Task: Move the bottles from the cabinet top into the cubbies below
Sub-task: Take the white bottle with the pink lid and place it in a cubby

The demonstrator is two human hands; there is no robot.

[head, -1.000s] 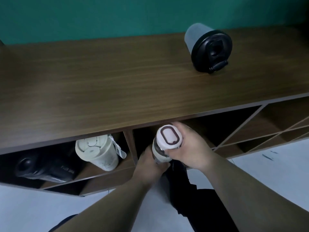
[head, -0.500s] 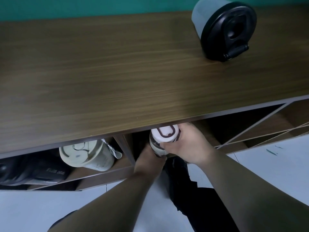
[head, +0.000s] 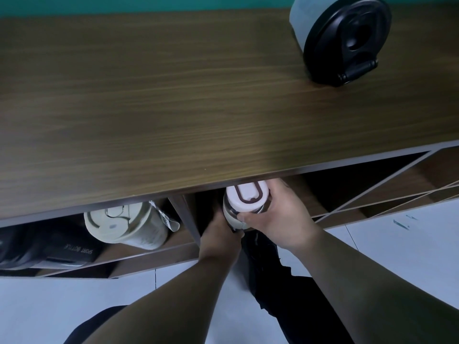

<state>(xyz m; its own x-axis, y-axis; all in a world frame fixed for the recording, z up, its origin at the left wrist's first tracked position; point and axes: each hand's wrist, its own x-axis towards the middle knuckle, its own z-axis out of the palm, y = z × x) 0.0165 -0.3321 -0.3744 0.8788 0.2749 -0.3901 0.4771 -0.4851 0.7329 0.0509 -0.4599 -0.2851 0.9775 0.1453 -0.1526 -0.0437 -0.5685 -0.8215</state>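
A clear bottle with a white lid and brown ring (head: 244,199) is at the mouth of the middle cubby, just under the cabinet top's front edge. My right hand (head: 283,214) grips it around the lid end. My left hand (head: 219,232) holds its lower body from beneath; its fingers are partly hidden. A grey bottle with a black lid (head: 340,38) stands on the wooden cabinet top (head: 173,95) at the far right. A cream bottle (head: 124,224) lies in the left cubby beside a black sport bottle (head: 57,249).
A slanted divider (head: 186,219) separates the left cubby from the middle one. Diagonal dividers (head: 372,189) form further cubbies to the right. White floor tiles (head: 74,306) lie below, and a teal wall (head: 149,3) runs behind the cabinet.
Both hands have carried the white-lidded bottle deeper under the cabinet top's edge into the middle cubby. The camera has moved closer, so the grey bottle now looks larger and nearer.
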